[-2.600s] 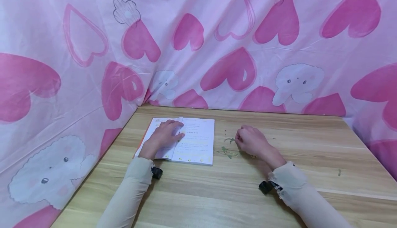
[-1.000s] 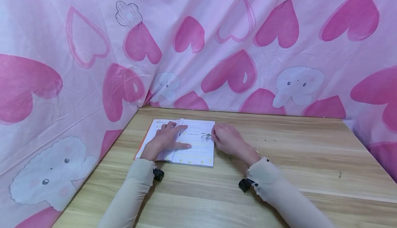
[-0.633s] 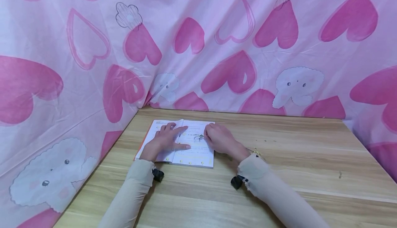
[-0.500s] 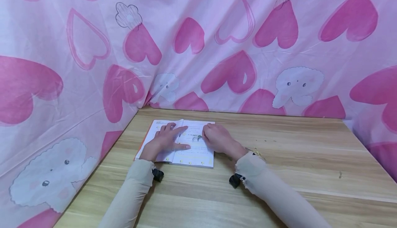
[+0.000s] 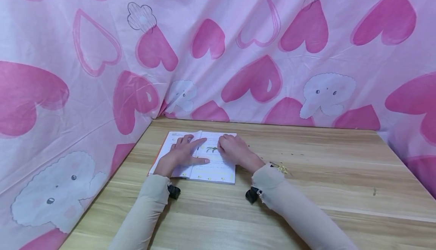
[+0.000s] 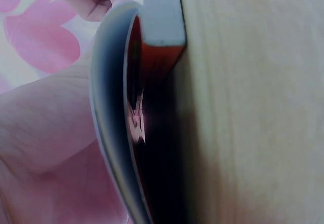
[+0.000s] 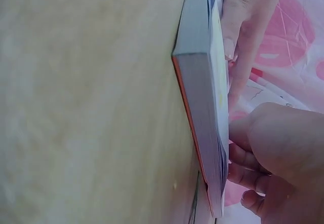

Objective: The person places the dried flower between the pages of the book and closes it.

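An open book lies flat on the wooden table near its far left corner, close to the pink heart-print cloth. The left hand rests palm-down on the left page, fingers straight and spread, pressing the pages flat. The right hand sits on the right page with fingers curled, pinching a small green sprig against the paper near the spine; loose plant bits lie on the table just right of the book.
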The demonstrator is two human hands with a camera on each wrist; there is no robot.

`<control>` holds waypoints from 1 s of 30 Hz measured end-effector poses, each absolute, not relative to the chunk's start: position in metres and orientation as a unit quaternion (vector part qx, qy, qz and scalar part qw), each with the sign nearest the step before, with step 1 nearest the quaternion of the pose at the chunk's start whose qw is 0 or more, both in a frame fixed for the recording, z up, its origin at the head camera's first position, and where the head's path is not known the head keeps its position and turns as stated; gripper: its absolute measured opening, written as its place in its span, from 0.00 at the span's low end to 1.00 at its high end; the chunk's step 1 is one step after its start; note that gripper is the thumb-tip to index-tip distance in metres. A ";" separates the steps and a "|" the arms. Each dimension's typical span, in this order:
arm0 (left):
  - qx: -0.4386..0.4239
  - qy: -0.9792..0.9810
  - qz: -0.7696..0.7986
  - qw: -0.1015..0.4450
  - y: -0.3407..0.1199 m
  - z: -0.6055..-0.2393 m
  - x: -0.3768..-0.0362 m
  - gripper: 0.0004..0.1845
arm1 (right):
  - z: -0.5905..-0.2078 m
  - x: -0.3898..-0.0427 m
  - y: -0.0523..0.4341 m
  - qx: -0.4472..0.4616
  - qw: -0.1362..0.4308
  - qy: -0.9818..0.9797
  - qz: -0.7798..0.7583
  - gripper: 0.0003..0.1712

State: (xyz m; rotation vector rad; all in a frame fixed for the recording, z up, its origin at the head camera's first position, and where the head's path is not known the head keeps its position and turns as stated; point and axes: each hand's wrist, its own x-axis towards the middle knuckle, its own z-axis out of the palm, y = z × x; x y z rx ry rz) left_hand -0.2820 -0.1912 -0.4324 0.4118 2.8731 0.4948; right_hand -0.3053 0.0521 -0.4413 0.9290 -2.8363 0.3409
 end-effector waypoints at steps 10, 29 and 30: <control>0.139 0.971 0.169 0.100 -0.189 -0.431 -0.281 0.51 | -0.441 -0.307 0.067 0.284 0.024 -0.944 0.164 0.09; 0.146 0.968 0.176 0.107 -0.192 -0.436 -0.282 0.44 | -0.443 -0.315 0.115 0.273 -0.012 -0.945 0.181 0.33; 0.148 0.968 0.174 0.107 -0.192 -0.434 -0.281 0.44 | -0.444 -0.315 0.116 0.273 -0.014 -0.945 0.180 0.33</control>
